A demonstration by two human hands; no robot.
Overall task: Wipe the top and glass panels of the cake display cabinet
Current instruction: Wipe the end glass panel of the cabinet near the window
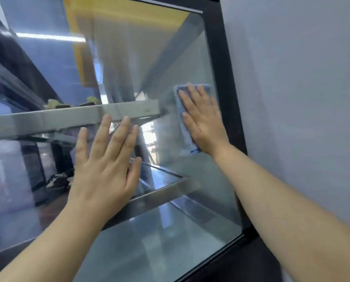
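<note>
The cake display cabinet's glass panel (141,64) fills most of the view, bordered on the right by a black frame (220,64). My right hand (203,121) lies flat on a folded blue cloth (181,121) and presses it against the glass near the right frame. My left hand (107,159) rests flat on the glass lower and to the left, fingers spread, holding nothing. Both forearms reach up from the bottom of the view.
Behind the glass are metal shelves (72,119) carrying small cakes (54,103), a lower glass shelf (161,188) and a vent grille (192,208) on the cabinet floor. A grey wall (302,78) stands right of the frame. Reflections streak the glass.
</note>
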